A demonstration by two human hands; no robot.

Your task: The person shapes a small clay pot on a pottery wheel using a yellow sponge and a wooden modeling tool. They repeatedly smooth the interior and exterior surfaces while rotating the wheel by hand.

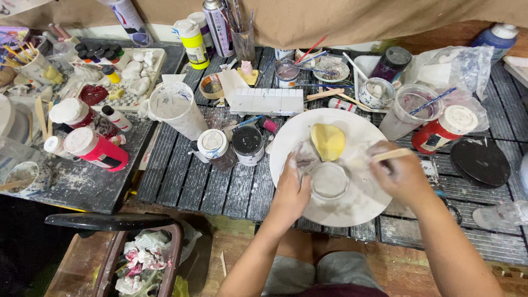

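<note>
Where the slatted, paint-spattered table (220,190) begins at left, a red bottle (96,149) lies on its side, its white cap pointing left. Further right, a round white plate (352,212), smeared and chalky, carries a yellow heart-shaped mould (328,141). On it the left hand (290,192), dusted white, wraps the clear cup (328,180), upright and mouth up. The right hand (400,173) pinches a flat wooden stick (391,155), its long axis running left-right, tilted slightly upward at right.

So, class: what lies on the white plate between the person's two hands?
In the head view, a clear cup sits between the left hand and the right hand on the white plate.
</note>
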